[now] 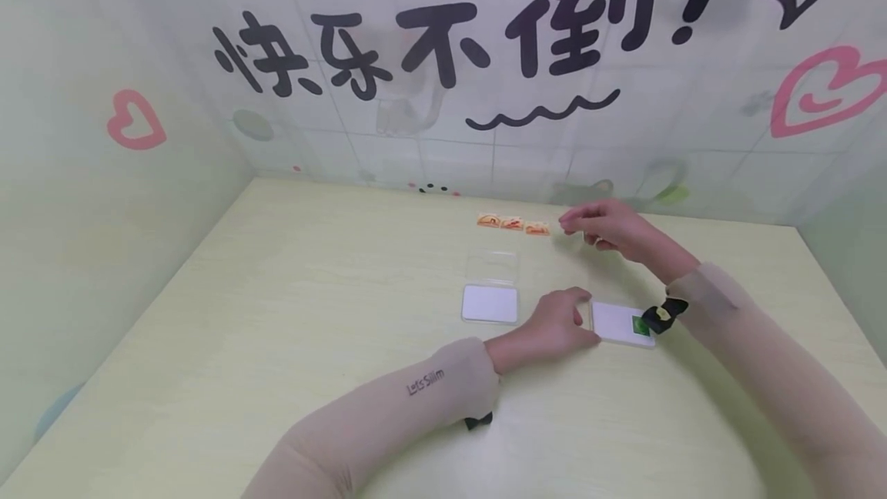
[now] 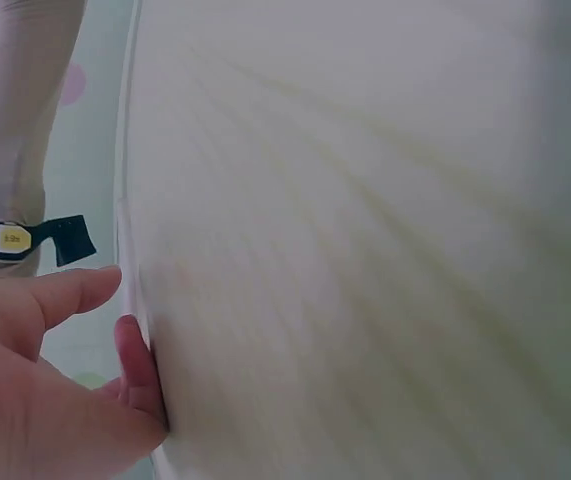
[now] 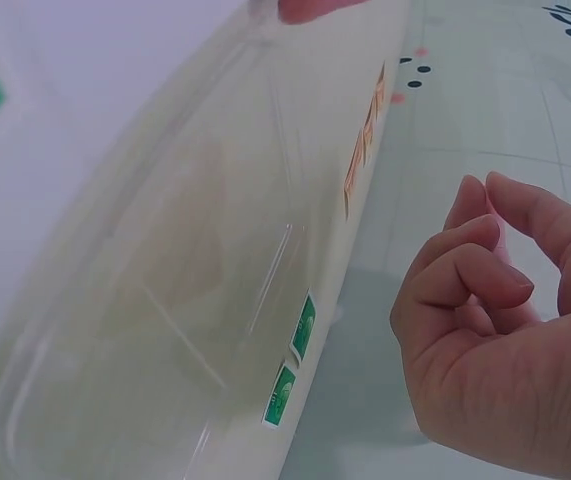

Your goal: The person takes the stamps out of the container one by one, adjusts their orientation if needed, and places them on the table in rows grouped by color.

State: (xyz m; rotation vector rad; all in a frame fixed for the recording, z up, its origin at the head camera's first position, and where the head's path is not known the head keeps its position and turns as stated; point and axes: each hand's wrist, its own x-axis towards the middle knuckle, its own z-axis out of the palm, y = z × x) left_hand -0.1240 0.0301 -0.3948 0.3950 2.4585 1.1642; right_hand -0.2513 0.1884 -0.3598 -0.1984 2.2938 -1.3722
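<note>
My left hand (image 1: 554,322) grips the left end of a flat white case (image 1: 613,322), thumb on the near side and fingers on the far side. A green card (image 1: 640,326) lies on the case's right end, partly covered by the right wrist strap. My right hand (image 1: 613,229) is over the far part of the table, right of three orange cards (image 1: 512,223). In the right wrist view its fingers are curled, thumb tip meeting index fingertip, with nothing visible between them. Two green cards, one (image 3: 304,327) beyond the other (image 3: 280,396), lie past a clear plastic rim (image 3: 25,370).
A second white case (image 1: 490,304) lies left of the gripped one, with a clear plastic lid (image 1: 492,266) just behind it. The pale wooden table (image 1: 312,291) meets a white wall (image 1: 416,152) with printed characters at the back.
</note>
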